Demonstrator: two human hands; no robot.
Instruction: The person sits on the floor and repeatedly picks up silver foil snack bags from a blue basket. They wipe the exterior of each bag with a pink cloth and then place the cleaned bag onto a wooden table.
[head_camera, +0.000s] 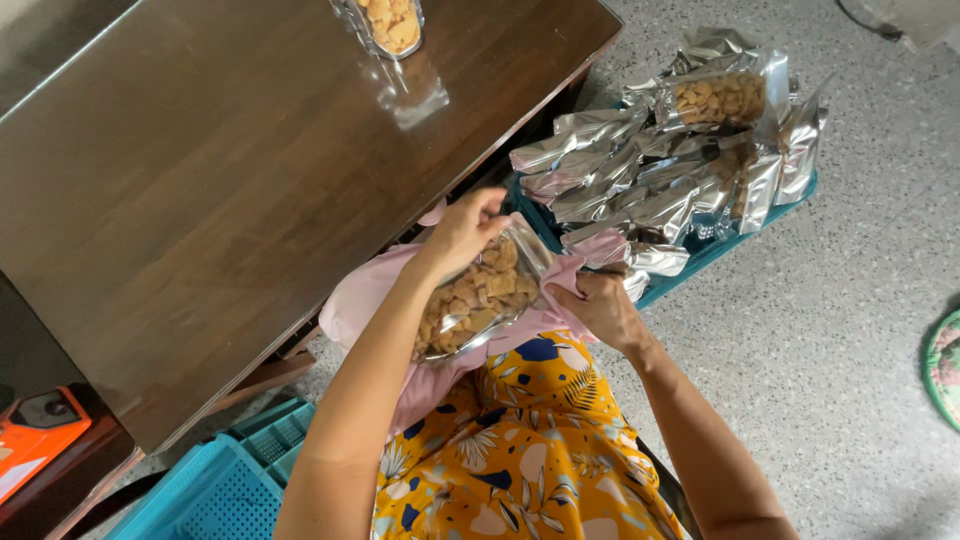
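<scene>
A clear-fronted silver pouch (480, 300) filled with tan crackers rests over my lap on a pink cloth (360, 295). My left hand (462, 232) pinches the pouch's top edge. My right hand (600, 305) grips the pouch's right side, beside the pink cloth. Just beyond my hands stands a teal basket (700, 255) heaped with several silver foil pouches (640, 170); one of them (718, 97) shows crackers through its clear face.
A dark brown wooden table (230, 180) lies to the left, with a clear container of crackers (390, 25) at its far edge. A light blue plastic crate (215, 485) sits at lower left beside an orange object (35, 440). Speckled grey floor (860, 300) spreads to the right.
</scene>
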